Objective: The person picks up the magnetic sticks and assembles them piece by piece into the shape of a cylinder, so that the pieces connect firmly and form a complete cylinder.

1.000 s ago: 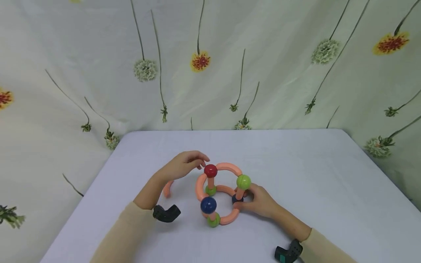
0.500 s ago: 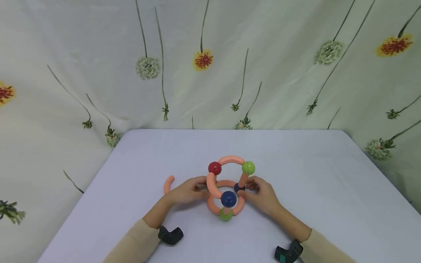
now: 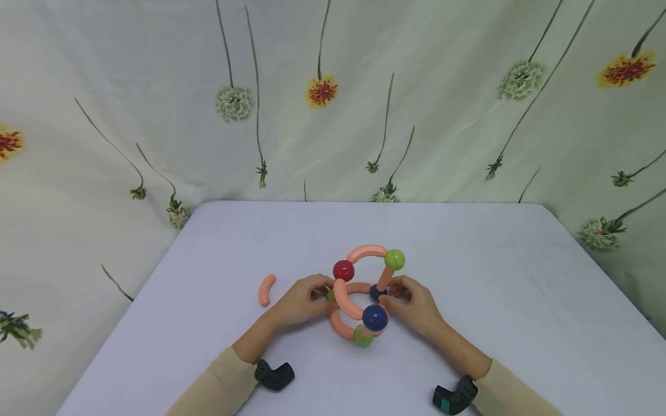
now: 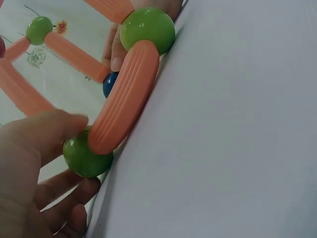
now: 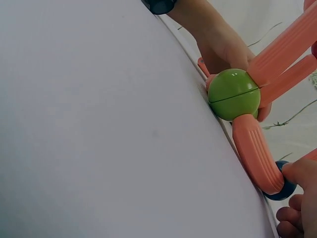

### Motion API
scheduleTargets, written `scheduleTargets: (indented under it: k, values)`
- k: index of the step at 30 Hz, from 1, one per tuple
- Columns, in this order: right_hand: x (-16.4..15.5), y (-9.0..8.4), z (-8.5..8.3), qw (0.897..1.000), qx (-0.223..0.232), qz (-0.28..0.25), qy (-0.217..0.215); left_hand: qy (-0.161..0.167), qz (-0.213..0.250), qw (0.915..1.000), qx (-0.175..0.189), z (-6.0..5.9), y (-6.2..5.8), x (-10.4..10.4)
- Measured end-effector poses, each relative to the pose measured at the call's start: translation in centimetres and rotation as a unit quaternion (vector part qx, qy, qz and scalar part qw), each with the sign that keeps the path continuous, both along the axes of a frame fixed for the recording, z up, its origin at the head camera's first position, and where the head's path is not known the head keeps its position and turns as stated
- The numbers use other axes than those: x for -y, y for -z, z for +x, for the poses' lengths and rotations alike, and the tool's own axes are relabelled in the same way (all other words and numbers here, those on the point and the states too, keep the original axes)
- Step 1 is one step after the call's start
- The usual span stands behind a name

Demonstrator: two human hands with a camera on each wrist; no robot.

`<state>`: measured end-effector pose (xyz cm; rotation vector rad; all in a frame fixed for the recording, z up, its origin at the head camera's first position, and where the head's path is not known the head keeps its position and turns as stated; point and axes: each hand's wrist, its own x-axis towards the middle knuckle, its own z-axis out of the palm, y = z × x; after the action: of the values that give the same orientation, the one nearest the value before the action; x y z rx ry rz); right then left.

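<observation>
A toy frame of orange curved rods and coloured balls (image 3: pixel 364 289) stands mid-table. Its base ring lies on the cloth; a red ball (image 3: pixel 343 270) and a green ball (image 3: pixel 395 259) sit on top, a blue ball (image 3: pixel 374 317) in front. My left hand (image 3: pixel 324 293) pinches a green base ball (image 4: pixel 83 157) between thumb and fingers, at the end of a ribbed orange curve (image 4: pixel 124 99). My right hand (image 3: pixel 389 296) pinches the dark blue base ball (image 5: pixel 282 189) on the ring's other side. A front green ball (image 5: pixel 234 94) rests on the table.
One loose orange curved rod (image 3: pixel 266 290) lies on the white table (image 3: pixel 494 277) left of my left hand. A flowered cloth (image 3: pixel 156 86) hangs behind and around the table. Black wrist cameras (image 3: pixel 274 374) sit on both forearms.
My left hand dropped from beside the red ball to the base ring's green ball. The frame turned on the table, its blue front ball swinging right. The right hand kept its hold.
</observation>
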<state>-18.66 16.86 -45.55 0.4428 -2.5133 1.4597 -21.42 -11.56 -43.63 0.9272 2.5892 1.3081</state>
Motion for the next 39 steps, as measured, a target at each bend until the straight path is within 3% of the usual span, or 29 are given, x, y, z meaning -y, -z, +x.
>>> scheduleTargets:
  k: [7,16,25,39]
  values:
    - [0.05,-0.08,0.08,1.0,0.002,0.012,-0.002,-0.038,0.0,0.9982,-0.048,0.16,0.45,-0.65]
    - [0.07,-0.11,-0.19,0.999,-0.028,0.015,-0.011,-0.037,0.019,0.9967,-0.07,-0.04,0.46,-0.57]
    - [0.14,-0.09,-0.06,0.999,-0.028,0.015,-0.005,-0.047,0.037,0.9976,-0.035,0.12,0.5,-0.47]
    - [0.32,-0.23,-0.21,1.0,-0.01,0.022,0.018,-0.052,0.036,0.9969,-0.047,0.25,0.68,-0.4]
